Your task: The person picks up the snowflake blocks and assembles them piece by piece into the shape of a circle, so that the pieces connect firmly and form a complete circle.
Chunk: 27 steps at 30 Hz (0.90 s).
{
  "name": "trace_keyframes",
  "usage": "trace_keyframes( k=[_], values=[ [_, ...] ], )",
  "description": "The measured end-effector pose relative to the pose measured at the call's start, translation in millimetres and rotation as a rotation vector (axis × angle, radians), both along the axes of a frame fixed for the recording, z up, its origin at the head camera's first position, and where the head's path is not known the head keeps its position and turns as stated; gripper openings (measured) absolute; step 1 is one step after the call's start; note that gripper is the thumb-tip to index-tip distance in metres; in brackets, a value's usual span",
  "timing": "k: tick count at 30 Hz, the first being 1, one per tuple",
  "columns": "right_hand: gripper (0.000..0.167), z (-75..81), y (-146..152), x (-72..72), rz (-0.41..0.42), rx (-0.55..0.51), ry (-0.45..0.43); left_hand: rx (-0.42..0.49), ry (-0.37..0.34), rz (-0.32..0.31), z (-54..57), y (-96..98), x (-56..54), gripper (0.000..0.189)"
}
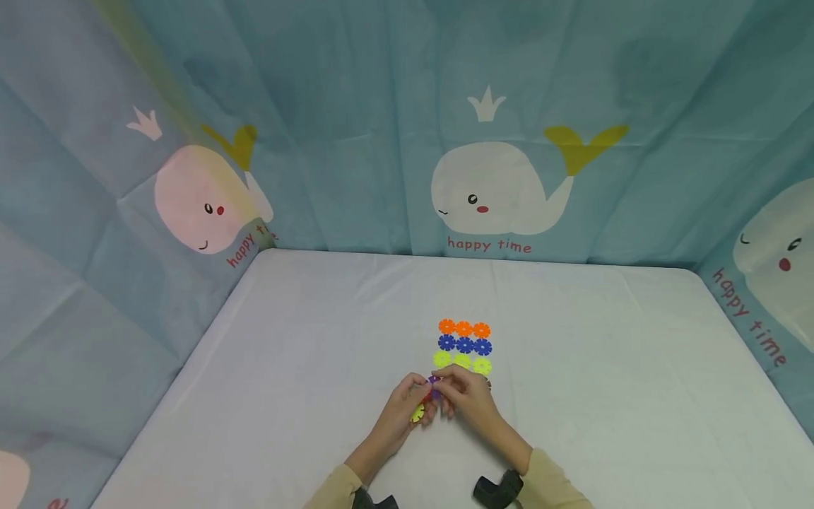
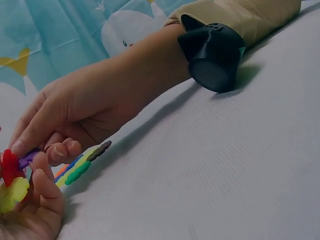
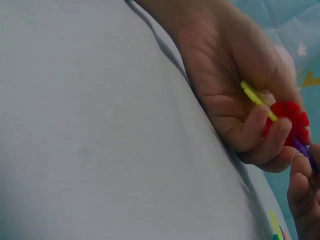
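Above the table, both hands are on a small chain of notched plastic snowflake discs. My left hand (image 1: pixel 396 413) grips the joined yellow disc (image 1: pixel 417 413) and red disc (image 3: pixel 292 121) between thumb and curled fingers. The yellow one stands at an angle to the red. My right hand (image 1: pixel 472 401) pinches a purple disc (image 2: pixel 27 159), which meets the red disc's edge. Fingers cover part of each disc.
Just beyond the hands, flat discs lie in rows on the white table (image 1: pixel 318 339): orange (image 1: pixel 464 329), blue (image 1: pixel 465 345) and yellow-green (image 1: pixel 482 366). Closer in are green (image 2: pixel 78 173) and brown (image 2: pixel 100 151) discs, mostly behind my right hand in the head view. A whale-print curtain surrounds the table.
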State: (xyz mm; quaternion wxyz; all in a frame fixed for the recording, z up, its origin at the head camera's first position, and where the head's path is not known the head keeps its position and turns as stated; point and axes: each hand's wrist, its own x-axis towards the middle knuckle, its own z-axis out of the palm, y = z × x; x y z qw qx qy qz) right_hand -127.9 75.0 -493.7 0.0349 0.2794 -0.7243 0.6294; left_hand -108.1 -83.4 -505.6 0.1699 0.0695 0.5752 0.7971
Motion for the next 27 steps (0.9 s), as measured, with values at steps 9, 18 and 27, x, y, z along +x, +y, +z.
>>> trace_keyframes(
  k=[9, 18, 27],
  values=[
    [0.019, -1.4, 1.2, -19.1, -0.414, 0.543, 0.318, -0.324, 0.146, 0.356, 25.8, 2.7, 5.9, 0.013],
    [0.011, -9.9, 0.0, -20.3, -0.339, 0.624, 0.552, -0.361, 0.083, 0.365, 36.6, 3.2, 11.7, 0.014],
    [0.025, -9.8, 2.1, -22.3, -0.275, 0.509, 0.454, -0.361, 0.084, 0.369, 33.5, 4.0, 6.7, 0.013]
  ],
)
